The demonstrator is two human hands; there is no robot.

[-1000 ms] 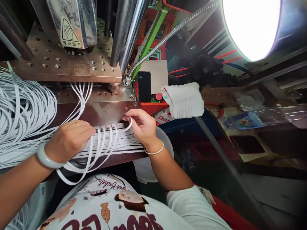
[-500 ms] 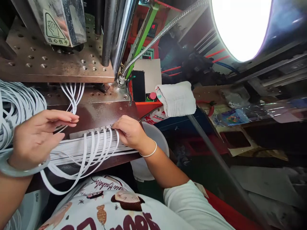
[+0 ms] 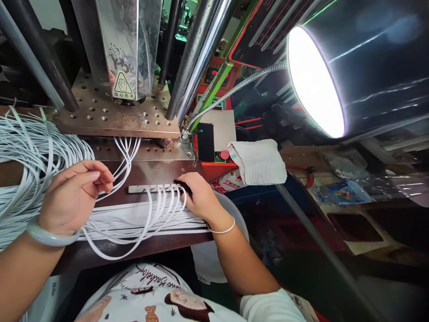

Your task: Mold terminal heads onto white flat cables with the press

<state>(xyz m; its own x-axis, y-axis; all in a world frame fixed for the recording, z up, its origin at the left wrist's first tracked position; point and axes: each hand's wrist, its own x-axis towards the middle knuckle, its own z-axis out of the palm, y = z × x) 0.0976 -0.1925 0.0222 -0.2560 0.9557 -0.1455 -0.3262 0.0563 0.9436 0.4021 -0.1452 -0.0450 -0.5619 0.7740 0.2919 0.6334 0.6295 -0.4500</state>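
A narrow metal strip (image 3: 137, 189) lies on the brown work surface, with several white flat cables (image 3: 147, 217) looping from it toward my body. At the strip's right end is my right hand (image 3: 197, 194), its fingers bent down against the strip; what lies between the fingertips is hidden. My left hand (image 3: 73, 194) is raised at the left with its fingers curled loosely and apart, nothing visible in it. Beside it, more white cables (image 3: 125, 163) come out from under the press plate (image 3: 124, 118).
A big heap of white cables (image 3: 33, 147) fills the left side. Behind stand the press columns (image 3: 197, 58) and a bright lamp (image 3: 317, 82). To the right are a phone (image 3: 205, 142), a red button (image 3: 224, 154) and a folded white cloth (image 3: 259, 163).
The view has shifted, so the scene appears lower and further right. My left hand's fingers have curled more. My right hand stays at the right end of the metal strip.
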